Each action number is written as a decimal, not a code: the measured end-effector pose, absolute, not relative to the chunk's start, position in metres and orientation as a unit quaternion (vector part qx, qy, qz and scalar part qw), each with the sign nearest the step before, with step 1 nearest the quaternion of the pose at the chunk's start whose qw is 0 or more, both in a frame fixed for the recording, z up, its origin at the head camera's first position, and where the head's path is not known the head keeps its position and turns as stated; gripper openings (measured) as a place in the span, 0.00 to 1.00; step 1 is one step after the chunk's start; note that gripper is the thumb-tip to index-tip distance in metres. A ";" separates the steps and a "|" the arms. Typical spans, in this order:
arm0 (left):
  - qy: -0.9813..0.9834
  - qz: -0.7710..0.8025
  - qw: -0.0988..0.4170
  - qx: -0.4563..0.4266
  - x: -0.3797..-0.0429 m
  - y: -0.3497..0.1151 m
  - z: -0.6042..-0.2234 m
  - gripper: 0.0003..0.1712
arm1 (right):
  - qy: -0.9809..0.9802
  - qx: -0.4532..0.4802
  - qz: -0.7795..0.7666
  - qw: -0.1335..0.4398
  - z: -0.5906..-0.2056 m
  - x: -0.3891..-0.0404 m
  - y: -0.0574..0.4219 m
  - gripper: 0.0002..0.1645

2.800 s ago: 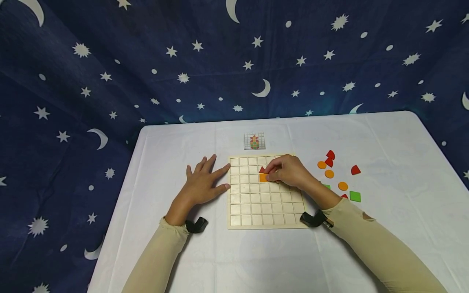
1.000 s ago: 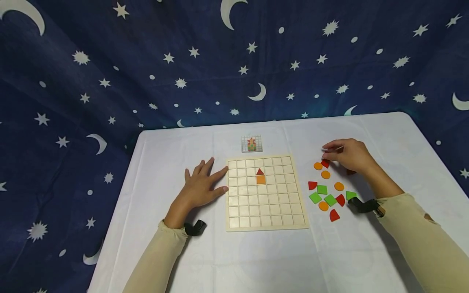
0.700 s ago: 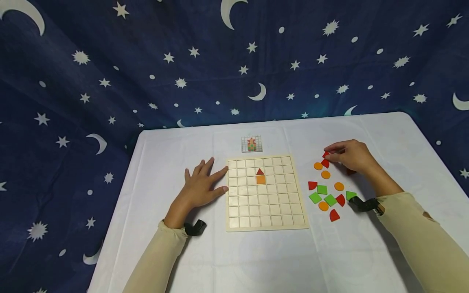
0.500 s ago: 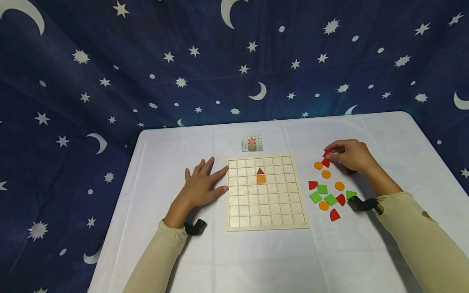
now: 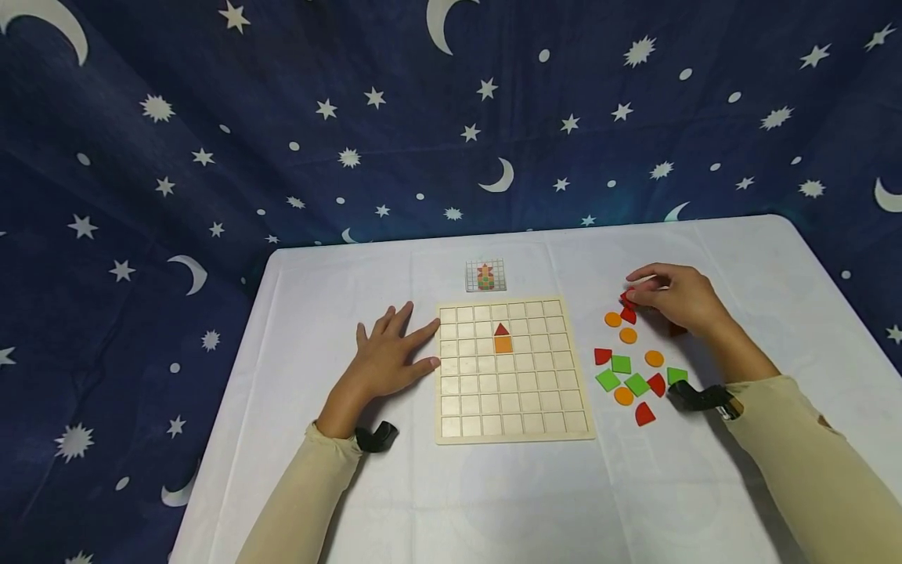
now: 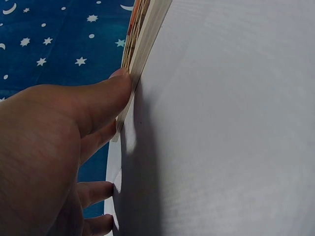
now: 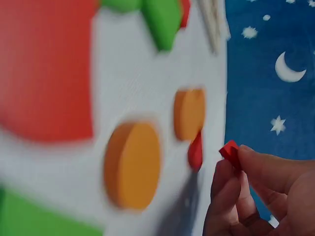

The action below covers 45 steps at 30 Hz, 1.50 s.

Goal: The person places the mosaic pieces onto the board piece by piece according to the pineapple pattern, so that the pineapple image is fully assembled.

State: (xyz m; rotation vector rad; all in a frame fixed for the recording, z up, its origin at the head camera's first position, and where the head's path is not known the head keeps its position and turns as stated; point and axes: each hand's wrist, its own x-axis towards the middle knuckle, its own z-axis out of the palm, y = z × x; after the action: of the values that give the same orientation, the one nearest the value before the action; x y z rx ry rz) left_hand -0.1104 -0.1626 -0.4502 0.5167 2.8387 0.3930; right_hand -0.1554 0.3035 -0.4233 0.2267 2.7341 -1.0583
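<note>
My right hand [image 5: 683,296] pinches a red quarter-circle tile [image 5: 626,299] between thumb and fingertips, just above another red tile [image 5: 629,315]. In the right wrist view the held tile [image 7: 230,152] appears raised off the table. My left hand [image 5: 384,360] lies with fingers spread on the cloth, its thumb and index finger touching the left edge of the wooden grid board [image 5: 507,403]. On that board a red triangle [image 5: 501,330] sits directly above an orange square [image 5: 503,345]. In the left wrist view the thumb [image 6: 110,93] meets the board's side.
Loose orange discs [image 5: 654,358], green squares [image 5: 621,364] and red quarter-circles [image 5: 644,414] lie scattered right of the board. A small pattern card [image 5: 485,276] lies behind the board. The white-covered table [image 5: 507,509] ends at a dark blue starry curtain [image 5: 395,125].
My right hand has left the orange square on the board, moved right to the loose tiles, taken hold of a red quarter-circle and raised it slightly. The left hand stays in place.
</note>
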 end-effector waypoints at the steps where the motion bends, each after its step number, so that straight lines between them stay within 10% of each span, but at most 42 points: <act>1: 0.968 0.134 0.115 0.176 -0.110 -0.163 -0.450 0.40 | 0.921 0.079 -0.366 0.106 -0.421 -0.154 0.301 0.25; 19: 0.969 0.133 0.115 0.174 -0.111 -0.163 -0.452 0.39 | 0.833 0.007 -0.500 0.238 -0.419 -0.140 0.234 0.17; 45: 0.968 0.136 0.109 0.178 -0.111 -0.164 -0.453 0.39 | 0.898 -0.099 -0.398 0.158 -0.441 -0.135 0.176 0.04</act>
State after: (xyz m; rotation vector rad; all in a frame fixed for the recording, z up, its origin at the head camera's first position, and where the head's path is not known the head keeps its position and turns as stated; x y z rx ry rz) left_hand -0.1110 -0.1640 -0.4528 0.5225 2.8473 0.4013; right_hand -0.1354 0.1761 -0.4414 -0.2842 2.5681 -1.1391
